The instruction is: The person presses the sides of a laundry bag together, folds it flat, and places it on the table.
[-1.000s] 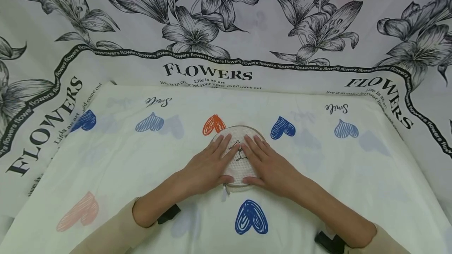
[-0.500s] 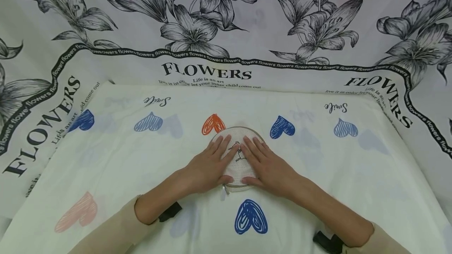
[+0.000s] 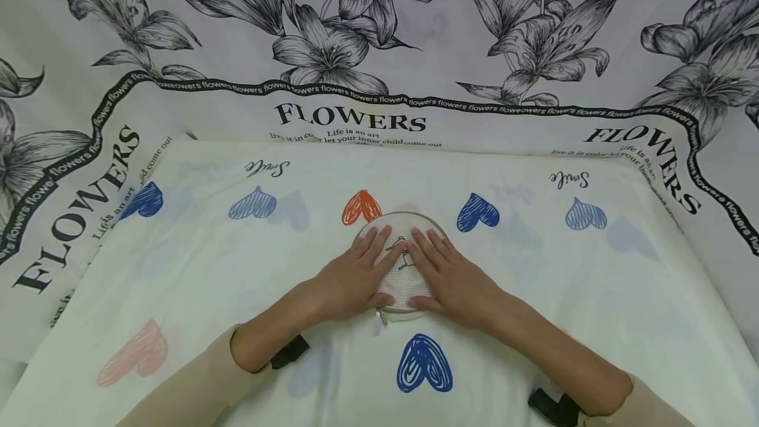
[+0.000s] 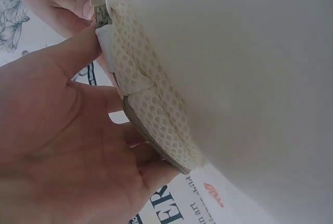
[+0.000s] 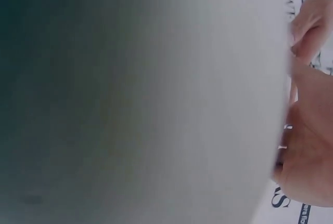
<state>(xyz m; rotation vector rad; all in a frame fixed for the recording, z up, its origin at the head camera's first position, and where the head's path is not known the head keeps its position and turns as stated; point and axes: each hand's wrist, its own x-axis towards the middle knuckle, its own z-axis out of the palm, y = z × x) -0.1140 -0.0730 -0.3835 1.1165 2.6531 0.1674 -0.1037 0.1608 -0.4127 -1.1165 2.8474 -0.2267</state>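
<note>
A round cream mesh pouch [image 3: 403,290] with a zipper round its edge and a small dark line drawing on top lies at the middle of the head view. My left hand [image 3: 351,277] rests on its left half with straight fingers, and my right hand [image 3: 461,279] lies likewise on its right half. The index fingertips nearly meet over the drawing; both thumbs lie near the front rim. A zipper pull [image 3: 380,318] hangs at the pouch's front left. In the left wrist view the honeycomb mesh side [image 4: 156,99] shows beside the left palm. White cloth fills most of the right wrist view.
A white cloth [image 3: 249,269] printed with hearts covers the surface under the pouch. Behind it rises a white sheet [image 3: 439,64] with black flower prints and lettering. A black strap [image 3: 289,352] sits at the left wrist, and a black device [image 3: 554,407] at the right.
</note>
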